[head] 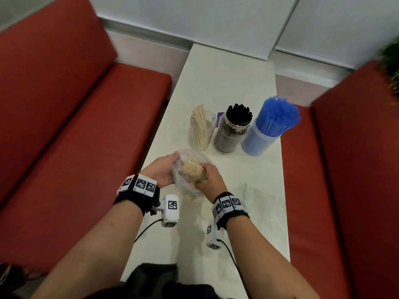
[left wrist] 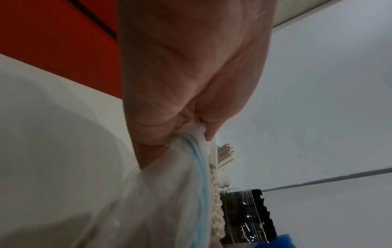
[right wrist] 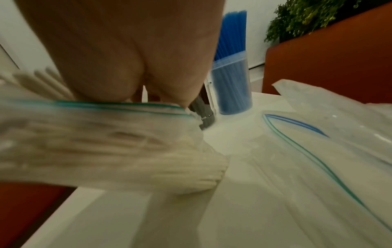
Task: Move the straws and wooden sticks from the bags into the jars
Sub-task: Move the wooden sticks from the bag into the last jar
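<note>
A clear zip bag (head: 190, 188) stands upright at the table's near middle, and a bundle of beige straws (head: 192, 169) sticks out of its mouth. My left hand (head: 166, 169) pinches the bag's rim (left wrist: 191, 139) on the left side. My right hand (head: 209, 174) curls round the bundle at the bag's mouth, and the bundle (right wrist: 101, 151) shows blurred inside the bag under the palm. Behind stand three jars: wooden sticks (head: 200, 130), black straws (head: 232, 130) and blue straws (head: 264, 130).
Empty clear zip bags (right wrist: 318, 142) lie flat on the table to the right of my hands. Red bench seats (head: 75, 126) flank the narrow pale table (head: 226, 78) on both sides. A green plant (right wrist: 301, 16) stands behind the right bench.
</note>
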A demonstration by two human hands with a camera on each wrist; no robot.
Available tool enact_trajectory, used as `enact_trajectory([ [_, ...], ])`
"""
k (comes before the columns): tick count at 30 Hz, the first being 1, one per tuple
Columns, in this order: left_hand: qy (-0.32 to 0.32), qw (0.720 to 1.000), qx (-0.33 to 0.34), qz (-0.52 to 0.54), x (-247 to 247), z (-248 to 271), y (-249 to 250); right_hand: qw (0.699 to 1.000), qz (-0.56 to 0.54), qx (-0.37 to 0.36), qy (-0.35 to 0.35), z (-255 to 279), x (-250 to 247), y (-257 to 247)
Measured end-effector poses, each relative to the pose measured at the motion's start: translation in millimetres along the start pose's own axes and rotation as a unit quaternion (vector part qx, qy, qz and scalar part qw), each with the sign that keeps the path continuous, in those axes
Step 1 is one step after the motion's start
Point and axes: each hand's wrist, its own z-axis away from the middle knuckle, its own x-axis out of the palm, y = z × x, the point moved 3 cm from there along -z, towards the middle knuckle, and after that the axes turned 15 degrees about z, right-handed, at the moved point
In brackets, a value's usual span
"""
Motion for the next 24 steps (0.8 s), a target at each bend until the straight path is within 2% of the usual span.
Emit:
enact_trajectory([
  [7,0.008,1.0,0.007,0.028,6.1,8.5,-16.0,1.0,0.02,-0.014,0.006,7.3,-10.0,22.3],
  [10,0.009,0.999,0.013,0.034,10.5,9.9,-20.7,0.999,-0.007,-0.028,0.019,10.1,-15.9,25.2],
  [18,0.016,0.999,0.019,0.025,14.6,14.7,-14.8,0.997,-0.043,-0.056,0.043,5.5,-36.5,2.8],
  [24,0.004,1.0,0.009,0.009,10.9,12.9,-5.3,0.989,-0.131,-0.027,0.06,-5.2,-35.8,-4.5],
])
